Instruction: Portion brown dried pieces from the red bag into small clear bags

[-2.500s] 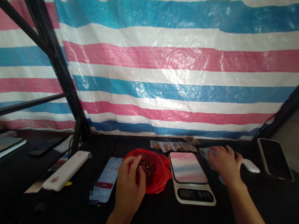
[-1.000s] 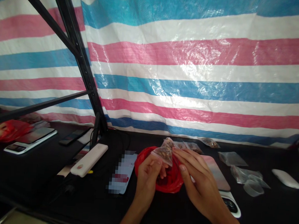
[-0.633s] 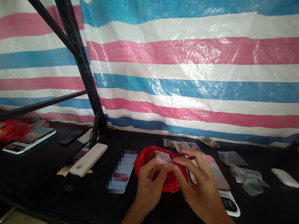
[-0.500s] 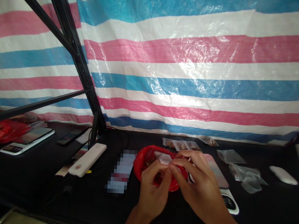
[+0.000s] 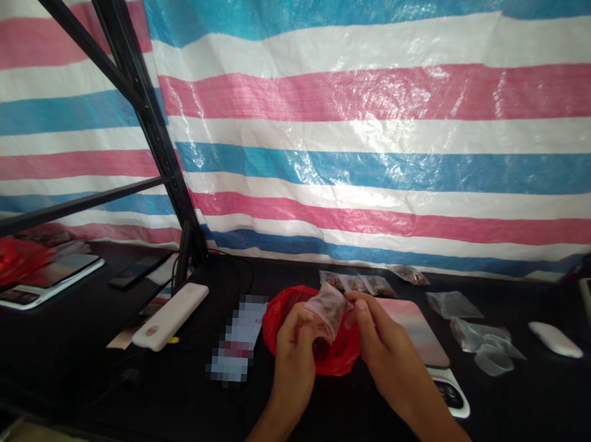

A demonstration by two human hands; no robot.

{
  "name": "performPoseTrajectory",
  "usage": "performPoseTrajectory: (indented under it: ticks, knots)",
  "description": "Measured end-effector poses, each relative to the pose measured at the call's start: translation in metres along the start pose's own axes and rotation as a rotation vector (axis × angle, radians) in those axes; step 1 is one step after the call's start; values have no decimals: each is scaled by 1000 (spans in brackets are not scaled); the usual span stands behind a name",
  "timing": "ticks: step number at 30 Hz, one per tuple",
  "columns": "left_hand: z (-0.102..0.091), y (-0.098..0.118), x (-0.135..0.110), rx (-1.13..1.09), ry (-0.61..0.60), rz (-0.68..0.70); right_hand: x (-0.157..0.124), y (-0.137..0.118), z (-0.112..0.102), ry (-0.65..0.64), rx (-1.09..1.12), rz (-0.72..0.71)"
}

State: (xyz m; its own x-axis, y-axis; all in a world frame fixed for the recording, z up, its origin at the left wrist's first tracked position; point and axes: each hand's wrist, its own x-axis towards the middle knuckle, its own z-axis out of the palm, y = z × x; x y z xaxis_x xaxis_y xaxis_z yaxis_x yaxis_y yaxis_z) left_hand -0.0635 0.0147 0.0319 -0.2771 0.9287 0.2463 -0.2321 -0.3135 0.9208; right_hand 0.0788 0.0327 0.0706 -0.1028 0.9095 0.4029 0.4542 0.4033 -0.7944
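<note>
Clear bag (image 5: 331, 304) over red bag (image 5: 343, 358); brown-filled packets (image 5: 356, 283) behind.

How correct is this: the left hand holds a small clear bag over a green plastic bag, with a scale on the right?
One detail is wrong: the head view shows the plastic bag is red, not green. The left hand does hold the small clear bag over it, with the scale on the right.

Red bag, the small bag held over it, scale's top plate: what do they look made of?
Red bag: likely thin plastic film, crinkled and slightly shiny.
Small bag: probably clear plastic film; translucent, softly creased.
Top plate: smooth and glossy, with pinkish reflections like the striped sheet. Mirrored glass or polished metal; can't tell which.
</note>
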Motion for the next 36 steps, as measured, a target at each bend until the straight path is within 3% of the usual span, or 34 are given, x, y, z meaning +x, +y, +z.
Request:
performPoseTrajectory:
  ticks: [3,5,7,10,11,13,16,21,25,33,36]
  knots:
    - [-2,2,4,-180,-46,-109,2,3,6,16,136,62]
    - [-4,2,6,-178,-76,-141,4,4,9,22,212,95]
    - [-7,0,7,-45,27,-93,4,3,12,64,194,123]
    - [-9,-8,5,337,233,143,2,1,16,165,-59,104]
    - [-10,-11,4,476,224,234,1,1,18,173,-160,78]
    - [-9,-17,1,695,87,356,-1,1,22,143,-311,25]
    - [-9,-25,-1,845,-70,358,-3,0,26,80,-430,22]
    - [-13,-29,6,931,-66,361,-2,1,23,69,-473,47]
    - [-15,-26,8,913,-48,393,-1,4,19,168,-401,-79]
    - [-17,-25,6,931,-190,353,-2,1,19,206,-296,-267]
    - [-20,-31,8,886,-119,356,-2,0,19,212,-304,-285]
